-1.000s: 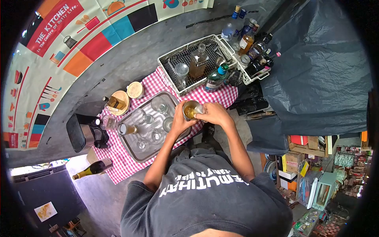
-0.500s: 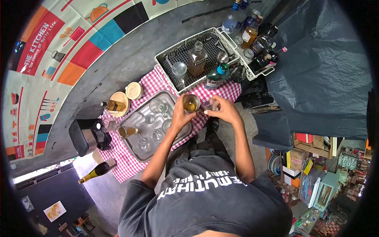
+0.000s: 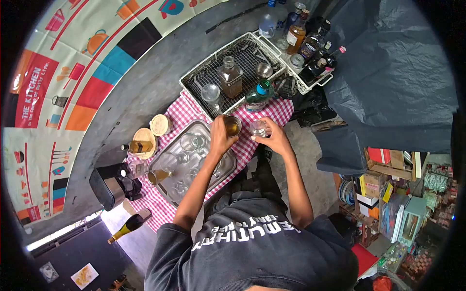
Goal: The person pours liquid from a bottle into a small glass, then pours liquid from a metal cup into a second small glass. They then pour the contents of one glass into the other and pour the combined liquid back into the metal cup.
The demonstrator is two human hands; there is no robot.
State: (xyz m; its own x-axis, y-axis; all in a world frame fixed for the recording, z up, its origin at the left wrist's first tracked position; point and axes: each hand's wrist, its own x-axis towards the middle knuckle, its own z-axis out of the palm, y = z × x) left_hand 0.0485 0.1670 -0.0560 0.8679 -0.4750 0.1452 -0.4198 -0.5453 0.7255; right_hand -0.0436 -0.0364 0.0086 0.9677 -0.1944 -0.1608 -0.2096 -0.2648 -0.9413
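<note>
My left hand [image 3: 221,137] is wrapped round a metal-rimmed cup [image 3: 233,126] with amber liquid in it. Just to its right, my right hand [image 3: 275,137] grips a small clear glass [image 3: 258,128] between thumb and fingers. Cup and glass are held close together, apart, over the edge of the red-checked cloth [image 3: 279,112]. Left of my left hand, a metal tray [image 3: 224,170] holds several clear glasses [image 3: 190,141]. A green bottle with a blue neck [image 3: 257,97] stands beyond my hands, beside the white wire rack [image 3: 195,107].
The rack holds a square bottle [image 3: 231,81] and stemmed glasses [image 3: 210,93]. Several bottles [image 3: 296,36] stand in a basket behind it. A black machine [image 3: 108,186], round lidded jars [image 3: 160,125] and a lying green bottle [image 3: 128,225] are at the left. Shelves [image 3: 388,167] stand at the right.
The view has shifted and turned slightly. My right hand has moved a little away from the cup, so the gap between cup and small glass is wider.
</note>
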